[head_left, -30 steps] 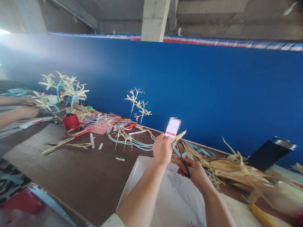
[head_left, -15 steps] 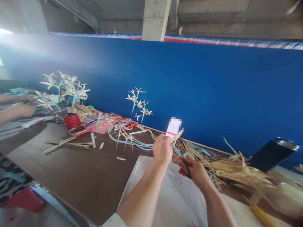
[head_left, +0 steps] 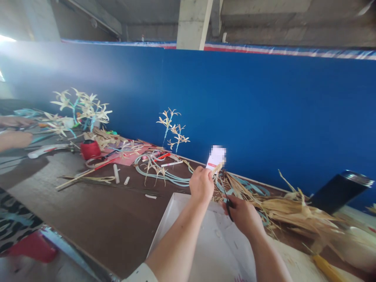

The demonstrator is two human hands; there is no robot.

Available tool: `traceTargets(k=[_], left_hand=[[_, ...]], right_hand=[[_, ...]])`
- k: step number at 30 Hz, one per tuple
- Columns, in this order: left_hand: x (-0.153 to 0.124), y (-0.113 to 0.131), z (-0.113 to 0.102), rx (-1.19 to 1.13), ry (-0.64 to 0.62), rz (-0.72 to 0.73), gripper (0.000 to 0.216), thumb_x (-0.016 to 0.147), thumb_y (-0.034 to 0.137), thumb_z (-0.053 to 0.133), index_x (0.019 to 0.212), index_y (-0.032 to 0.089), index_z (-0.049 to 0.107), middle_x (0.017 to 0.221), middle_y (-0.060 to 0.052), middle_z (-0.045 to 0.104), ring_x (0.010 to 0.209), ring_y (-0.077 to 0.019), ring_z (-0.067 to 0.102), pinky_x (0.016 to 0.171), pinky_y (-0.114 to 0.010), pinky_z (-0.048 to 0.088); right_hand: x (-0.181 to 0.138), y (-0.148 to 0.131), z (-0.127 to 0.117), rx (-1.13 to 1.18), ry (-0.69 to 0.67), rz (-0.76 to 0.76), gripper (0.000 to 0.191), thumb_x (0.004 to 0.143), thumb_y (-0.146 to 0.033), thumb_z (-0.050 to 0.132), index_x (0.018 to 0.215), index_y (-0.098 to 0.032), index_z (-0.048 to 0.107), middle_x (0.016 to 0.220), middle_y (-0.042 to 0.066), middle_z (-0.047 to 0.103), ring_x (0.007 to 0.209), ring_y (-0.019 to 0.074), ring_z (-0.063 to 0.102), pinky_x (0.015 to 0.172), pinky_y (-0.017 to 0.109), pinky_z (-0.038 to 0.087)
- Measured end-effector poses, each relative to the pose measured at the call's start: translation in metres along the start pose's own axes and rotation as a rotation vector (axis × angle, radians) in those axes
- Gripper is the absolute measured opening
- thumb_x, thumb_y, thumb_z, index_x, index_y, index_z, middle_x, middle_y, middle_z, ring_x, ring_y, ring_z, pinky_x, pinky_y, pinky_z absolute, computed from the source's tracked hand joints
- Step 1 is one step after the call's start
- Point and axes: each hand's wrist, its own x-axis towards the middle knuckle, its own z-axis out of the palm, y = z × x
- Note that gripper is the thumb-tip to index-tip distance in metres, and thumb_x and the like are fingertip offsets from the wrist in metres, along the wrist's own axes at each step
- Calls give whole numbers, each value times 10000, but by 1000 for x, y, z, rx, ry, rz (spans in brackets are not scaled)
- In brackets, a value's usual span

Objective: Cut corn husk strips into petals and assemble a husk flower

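My left hand (head_left: 201, 183) pinches a narrow pale strip of dried corn husk (head_left: 217, 169), its fingers closed. My right hand (head_left: 245, 214) grips dark-handled scissors (head_left: 229, 210), whose blades point up toward the strip just right of my left fingers. Whether the blades touch the husk I cannot tell. Directly behind my left hand a phone with a lit screen (head_left: 214, 158) stands upright, partly blurred. Below both hands lies a shallow white box lid (head_left: 202, 250) with small scraps in it. A heap of dried husks (head_left: 293, 207) spreads to the right of my right hand.
Husk flowers on blue stems (head_left: 88, 111) stand at the left, smaller ones (head_left: 173, 131) nearer the middle. Around them lie a red thread spool (head_left: 90, 149) and pale-blue tubing (head_left: 164, 178). A dark flask (head_left: 342, 192) leans at right. A co-worker's hand (head_left: 16, 140) shows far left.
My right fingers have closed on the scissor handles, which have swung slightly left. The husk strip in my left hand has dipped a little. The co-worker's hands have shifted left.
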Motion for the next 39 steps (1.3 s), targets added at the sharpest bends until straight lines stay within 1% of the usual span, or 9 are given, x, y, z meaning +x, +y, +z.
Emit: traceTargets(k=[3,6,11,17,22,27,34,39], left_hand=[[0,1,-1,14,1,30,187,871,233,428,859,217,615,872,-39,556,845,-150,516,694,-233,378],[-1,1,-2,13,-6,63,183,870,236,430,856,219,612,884,-38,549,851,-150,506,704,-233,378],[-2,3,-2,6,-19,100,207,882,259,411,854,224,613,882,-32,543,856,-151,500,694,-234,379],[-2,5,-2,35,-53,122,228,887,262,401,844,213,620,895,-42,541,847,-156,490,697,-244,379],[-3,6,-4,63,-59,153,236,891,263,391,871,220,622,906,-47,539,854,-169,482,699,-257,376],[-3,9,-6,125,-73,172,234,886,248,397,857,209,626,901,-54,536,849,-173,478,671,-260,375],[-3,9,-5,160,-93,182,207,870,210,419,856,205,626,906,-63,528,848,-175,469,651,-256,372],[-2,9,-4,177,-107,177,186,843,169,452,874,202,632,917,-66,526,852,-180,469,644,-257,381]], right_hand=[[-1,-2,-3,-164,22,34,369,765,-527,486,1047,-355,650,712,28,669,652,205,604,523,257,327],[-1,-3,-3,-230,20,59,382,773,-549,445,1048,-369,640,733,33,672,667,220,610,524,268,327],[0,0,-2,-241,19,49,397,781,-564,425,1077,-380,615,752,34,676,697,223,620,536,267,327],[1,0,-4,-224,14,48,379,794,-553,423,1047,-360,630,744,37,677,699,221,622,535,267,332],[-1,-3,-6,-222,9,53,400,786,-563,433,1079,-364,619,789,41,681,741,230,627,551,273,343],[0,-4,-6,-252,23,76,404,786,-552,430,1099,-369,609,836,44,685,761,245,631,551,279,344],[-2,-5,-6,-255,35,76,395,782,-558,423,1083,-383,611,813,38,684,745,242,630,543,277,343],[-3,-7,-8,-287,37,72,358,785,-556,420,1019,-386,631,788,41,684,717,246,628,535,285,332]])
